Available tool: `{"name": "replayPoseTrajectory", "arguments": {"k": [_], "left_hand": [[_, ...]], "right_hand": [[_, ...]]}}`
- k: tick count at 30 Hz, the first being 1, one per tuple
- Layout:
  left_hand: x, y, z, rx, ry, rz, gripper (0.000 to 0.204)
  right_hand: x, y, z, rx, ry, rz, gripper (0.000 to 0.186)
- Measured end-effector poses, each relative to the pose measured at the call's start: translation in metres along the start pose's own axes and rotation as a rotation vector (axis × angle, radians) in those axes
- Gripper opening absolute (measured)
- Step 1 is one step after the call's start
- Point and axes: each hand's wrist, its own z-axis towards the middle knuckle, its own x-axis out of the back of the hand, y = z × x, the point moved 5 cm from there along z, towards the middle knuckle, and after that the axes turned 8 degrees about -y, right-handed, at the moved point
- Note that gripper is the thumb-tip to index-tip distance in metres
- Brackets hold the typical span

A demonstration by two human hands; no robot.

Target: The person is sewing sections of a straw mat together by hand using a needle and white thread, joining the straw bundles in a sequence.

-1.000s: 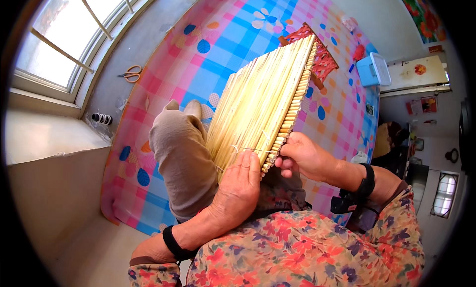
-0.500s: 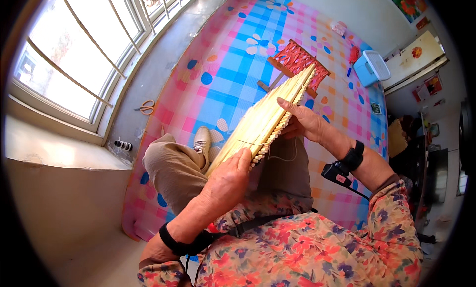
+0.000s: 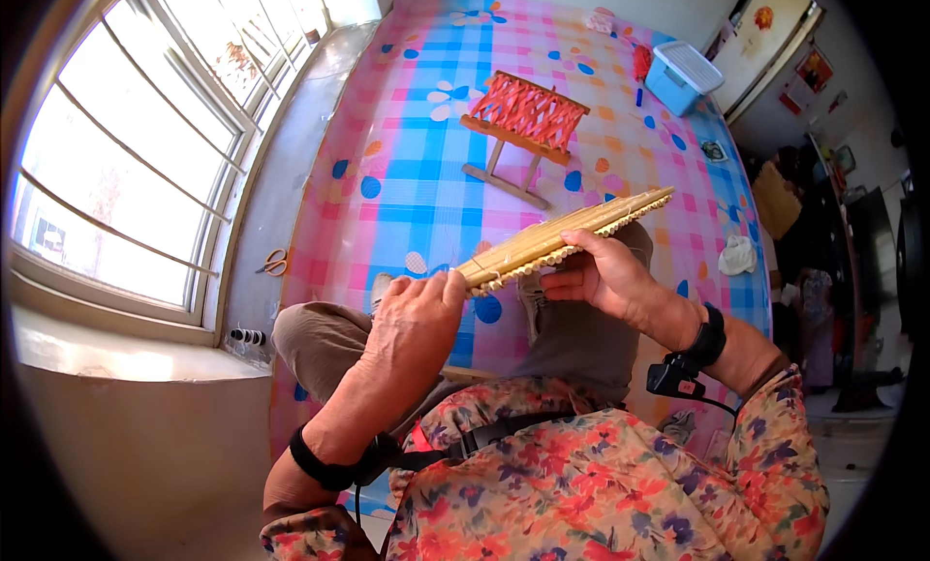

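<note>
A flat mat of thin pale bamboo sticks (image 3: 567, 232) is held nearly edge-on above my lap, slanting up to the right. My left hand (image 3: 417, 314) grips its near left end, fingers curled over the top. My right hand (image 3: 603, 270) grasps the mat's lower edge near the middle, thumb on top. I sit on a pink and blue checked floor mat (image 3: 426, 173) with knees bent in tan trousers.
A small wooden frame strung with red cord (image 3: 523, 115) stands further off on the floor mat. A light blue plastic box (image 3: 683, 75) sits at the far right. Scissors (image 3: 276, 263) lie by the window wall on the left. A white cloth (image 3: 736, 256) lies at right.
The bamboo mat has been tilted from facing me flat to almost edge-on and lowered. My view has lifted, revealing the red-strung frame fully. Both hands stay on the mat.
</note>
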Motion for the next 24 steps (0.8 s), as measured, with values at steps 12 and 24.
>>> {"name": "replayPoseTrajectory", "arguments": {"k": [12, 24], "left_hand": [[-0.057, -0.027, 0.027, -0.067, 0.334, -0.014, 0.031], [-0.067, -0.052, 0.023, -0.035, 0.382, -0.046, 0.032]], "right_hand": [[0.029, 0.054, 0.037, 0.066, 0.064, 0.309, 0.033], [0.007, 0.049, 0.033, -0.082, -0.165, 0.042, 0.050]]}}
